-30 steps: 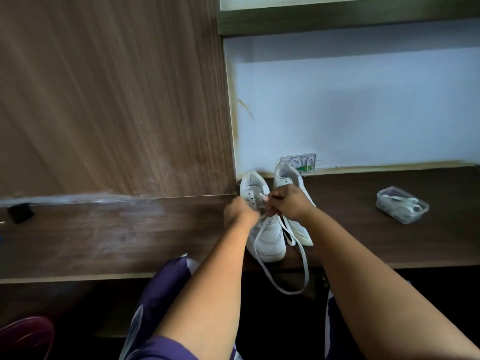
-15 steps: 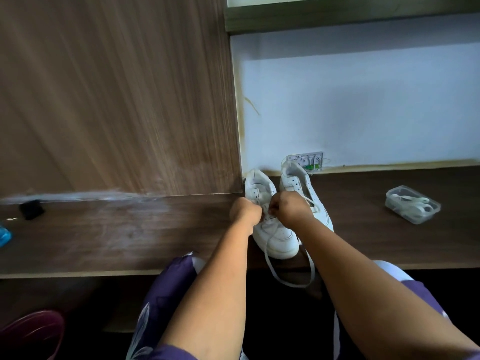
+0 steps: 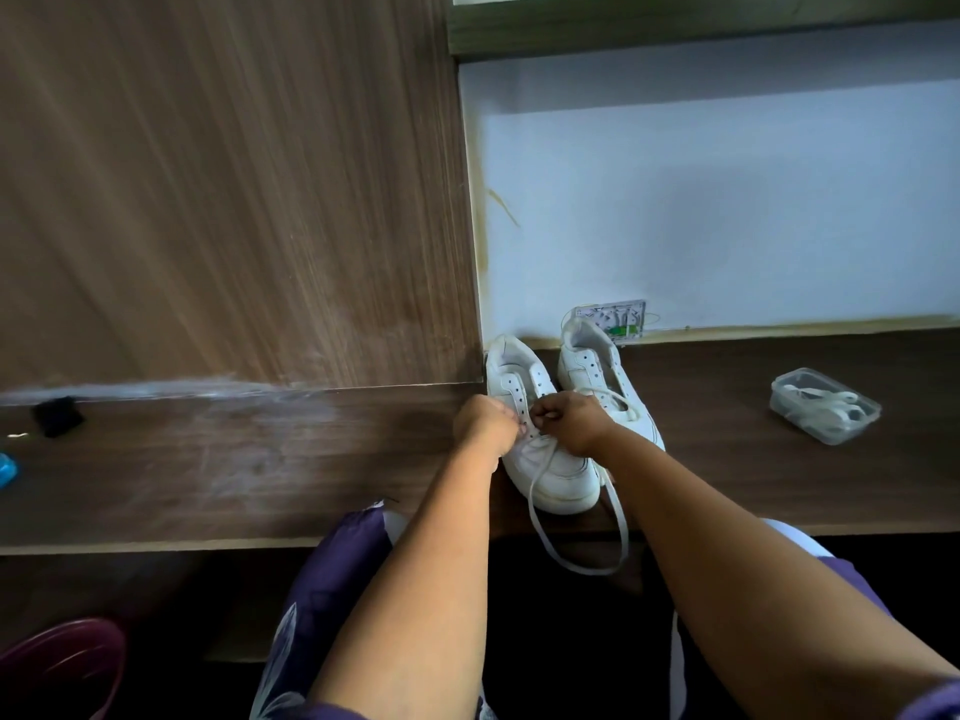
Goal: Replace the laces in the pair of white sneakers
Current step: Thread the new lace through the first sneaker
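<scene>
Two white sneakers stood side by side on a dark wooden tabletop (image 3: 260,459), heels toward the wall and toes toward the person. The left sneaker (image 3: 540,459) had its toe close to the tabletop's front edge; its heel sat just beside the corner where a wood panel (image 3: 234,200) met the white wall (image 3: 727,200). The right sneaker (image 3: 597,371) stood just beside it, heel near a wall socket (image 3: 618,317).

One white lace (image 3: 576,558) ran from the left sneaker's eyelets, over the toe and off the front edge, hanging in a loop below the tabletop between the person's two forearms. Both hands worked over the left sneaker's eyelets. The left hand (image 3: 483,423) was curled at the sneaker's left side; what its fingers held could not be told. The right hand (image 3: 566,420) had its fingers curled and pinched together at the eyelets, apparently on the lace.

Bare tabletop stretched to both sides of the pair. On the right, well apart from the sneakers, sat one clear plastic box (image 3: 823,405) with white laces inside. Far to the left lay one small black object (image 3: 57,415) and, at the picture's edge, one blue object (image 3: 6,470). Below the tabletop, at lower left, showed part of one dark red round item (image 3: 62,662).
</scene>
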A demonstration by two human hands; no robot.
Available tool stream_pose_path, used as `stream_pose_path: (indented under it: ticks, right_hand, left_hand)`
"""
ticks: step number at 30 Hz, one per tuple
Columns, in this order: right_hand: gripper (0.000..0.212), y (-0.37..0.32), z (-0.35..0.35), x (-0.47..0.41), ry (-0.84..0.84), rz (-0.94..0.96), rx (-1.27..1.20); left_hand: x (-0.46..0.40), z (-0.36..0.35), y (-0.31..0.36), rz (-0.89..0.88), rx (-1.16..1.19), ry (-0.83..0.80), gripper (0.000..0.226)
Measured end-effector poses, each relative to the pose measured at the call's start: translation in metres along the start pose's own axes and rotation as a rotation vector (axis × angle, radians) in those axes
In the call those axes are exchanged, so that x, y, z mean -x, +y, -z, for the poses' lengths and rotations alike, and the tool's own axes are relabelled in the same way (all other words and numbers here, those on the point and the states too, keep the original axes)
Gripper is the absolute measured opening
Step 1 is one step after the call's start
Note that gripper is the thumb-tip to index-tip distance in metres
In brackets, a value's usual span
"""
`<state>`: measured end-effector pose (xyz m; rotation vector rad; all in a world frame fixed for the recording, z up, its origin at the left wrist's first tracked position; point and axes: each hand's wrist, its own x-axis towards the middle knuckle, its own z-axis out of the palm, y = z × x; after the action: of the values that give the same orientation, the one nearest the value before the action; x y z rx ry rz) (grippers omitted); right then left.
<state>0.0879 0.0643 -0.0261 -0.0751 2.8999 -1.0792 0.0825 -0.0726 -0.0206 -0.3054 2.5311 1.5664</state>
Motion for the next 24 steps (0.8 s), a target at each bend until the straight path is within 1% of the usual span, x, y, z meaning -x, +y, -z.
stream_pose_path:
  ticks: [1, 3, 4, 7, 11, 15, 18, 19, 21, 22, 23, 24]
  right_hand:
    - [0.014, 0.0, 0.001, 0.001, 0.009, -0.011, -0.065]
    - [0.011, 0.0, 0.001, 0.002, 0.021, -0.018, -0.162]
    - [0.008, 0.0, 0.0, 0.002, 0.023, -0.011, -0.174]
    - [0.019, 0.0, -0.003, 0.002, 0.037, 0.0, -0.16]
    - [0.02, -0.001, -0.008, 0.005, 0.117, 0.001, -0.223]
    - [0.019, -0.001, -0.004, 0.004, 0.077, -0.006, -0.247]
    - [0.023, -0.003, 0.0, 0.003, 0.036, 0.047, -0.152]
    - [0.022, -0.005, 0.002, 0.004, 0.028, 0.057, -0.131]
    - [0.019, -0.007, 0.006, 0.004, 0.036, 0.066, -0.089]
    - [0.016, -0.008, 0.009, 0.005, 0.057, 0.067, -0.062]
    - [0.012, -0.009, 0.012, 0.006, 0.089, 0.068, -0.043]
    - [0.01, -0.009, 0.013, 0.007, 0.118, 0.067, -0.037]
  left_hand:
    - [0.004, 0.0, 0.001, -0.001, -0.001, 0.012, 0.009]
    - [0.006, -0.001, 0.0, -0.022, -0.03, 0.067, 0.02]
    - [0.006, -0.002, -0.001, -0.047, -0.072, 0.098, 0.02]
    - [0.009, -0.001, -0.001, -0.089, -0.155, 0.172, 0.007]
    - [0.01, -0.003, -0.001, -0.134, -0.24, 0.153, 0.011]
    - [0.01, -0.003, -0.006, -0.142, -0.233, 0.136, 0.022]
    - [0.007, 0.003, -0.007, -0.102, -0.138, 0.082, 0.018]
    - [0.006, 0.007, -0.006, -0.081, -0.103, 0.092, 0.015]
    - [0.005, 0.017, -0.001, -0.056, -0.029, 0.199, 0.016]
    - [0.006, 0.022, 0.003, -0.065, 0.046, 0.266, 0.019]
    - [0.01, 0.028, 0.009, -0.078, 0.172, 0.296, 0.022]
    - [0.013, 0.032, 0.016, -0.084, 0.353, 0.299, 0.025]
